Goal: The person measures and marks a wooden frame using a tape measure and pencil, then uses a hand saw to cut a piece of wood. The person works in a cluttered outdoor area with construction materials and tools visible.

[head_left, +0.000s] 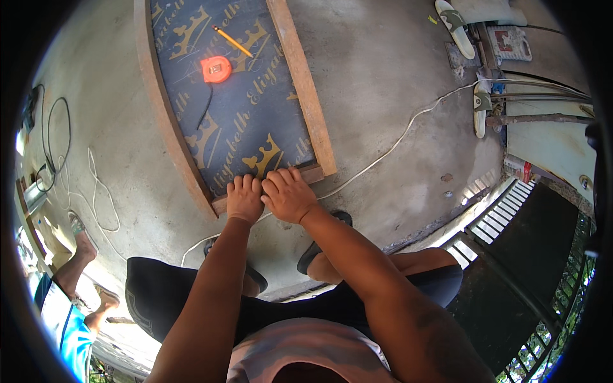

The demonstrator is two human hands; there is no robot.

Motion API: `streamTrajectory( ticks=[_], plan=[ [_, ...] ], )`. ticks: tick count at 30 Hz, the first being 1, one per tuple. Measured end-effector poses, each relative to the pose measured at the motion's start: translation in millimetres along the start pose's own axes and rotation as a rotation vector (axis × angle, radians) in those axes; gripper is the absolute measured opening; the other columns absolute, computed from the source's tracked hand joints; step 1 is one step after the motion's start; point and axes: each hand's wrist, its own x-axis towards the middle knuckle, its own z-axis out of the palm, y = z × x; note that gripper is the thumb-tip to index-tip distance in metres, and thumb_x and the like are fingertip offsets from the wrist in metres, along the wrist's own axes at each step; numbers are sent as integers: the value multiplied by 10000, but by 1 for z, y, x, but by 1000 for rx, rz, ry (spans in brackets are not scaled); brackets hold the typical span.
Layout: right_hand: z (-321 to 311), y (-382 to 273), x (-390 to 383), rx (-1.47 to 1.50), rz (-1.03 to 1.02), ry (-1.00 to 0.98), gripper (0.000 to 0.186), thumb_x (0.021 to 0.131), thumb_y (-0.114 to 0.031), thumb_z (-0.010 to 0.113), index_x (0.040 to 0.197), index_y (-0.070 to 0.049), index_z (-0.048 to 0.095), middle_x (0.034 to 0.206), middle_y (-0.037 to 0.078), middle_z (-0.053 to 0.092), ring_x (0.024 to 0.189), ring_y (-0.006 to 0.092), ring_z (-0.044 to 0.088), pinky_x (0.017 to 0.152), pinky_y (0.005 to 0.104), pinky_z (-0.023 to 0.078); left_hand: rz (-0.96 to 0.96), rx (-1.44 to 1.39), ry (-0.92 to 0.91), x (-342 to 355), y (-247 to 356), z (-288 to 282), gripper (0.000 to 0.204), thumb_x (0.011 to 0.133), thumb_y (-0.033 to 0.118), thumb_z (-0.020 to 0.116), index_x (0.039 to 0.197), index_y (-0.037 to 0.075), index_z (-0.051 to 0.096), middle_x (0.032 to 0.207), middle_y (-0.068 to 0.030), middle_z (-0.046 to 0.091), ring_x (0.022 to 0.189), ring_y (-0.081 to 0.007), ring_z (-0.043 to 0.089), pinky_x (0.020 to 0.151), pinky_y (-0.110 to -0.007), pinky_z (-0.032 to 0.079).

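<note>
Head view, looking down at a concrete floor [383, 76]. A dark panel [236, 108] printed with gold crowns and lettering lies flat on the floor, framed by wooden strips: a long left strip [167, 115], a long right strip [305, 89] and a short strip along the near end [311, 173]. The left hand [245, 198] rests palm down on the near end of the frame, fingers extended and close together, gripping nothing. The right hand [287, 193] lies just beside it, touching it at the thumb side, likewise flat and open with fingers spread slightly over the near strip and the panel's edge. Both forearms enter from the lower edge of the picture. On the panel, well apart from the hands, sit an orange tape measure [216, 69] and, just beyond it, a yellow pencil [232, 41] lying at a slant. A white cord [408, 124] runs across the floor from the right side toward the near end of the frame and passes under the hands' area. The person's feet in dark sandals [322, 252] stand on the floor below the hands. At the left edge, the bare legs of another person [80, 262] are visible, near a loose white cable [96, 185]. At upper right lie a sandal [454, 25] and metal rods [536, 96].
</note>
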Motion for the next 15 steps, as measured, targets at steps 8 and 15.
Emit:
streamTrajectory(
  ticks=[8,15],
  plan=[
    [26,45,1,-289,-268,-154,403,921,-433,732,1192,-149,643,1152,34,597,1142,244,550,1053,461,410,55,-53,93,4,-6,-7,225,864,232,692,1053,138,613,1101,-58,588,1062,-295,558,880,-475,432],
    [31,63,10,-324,-346,-66,164,918,-307,685,1044,-206,657,1020,-19,586,1011,215,567,875,392,448,64,25,106,10,2,-5,191,893,223,663,1060,144,618,1085,-62,602,1037,-284,568,861,-463,440]
  ],
)
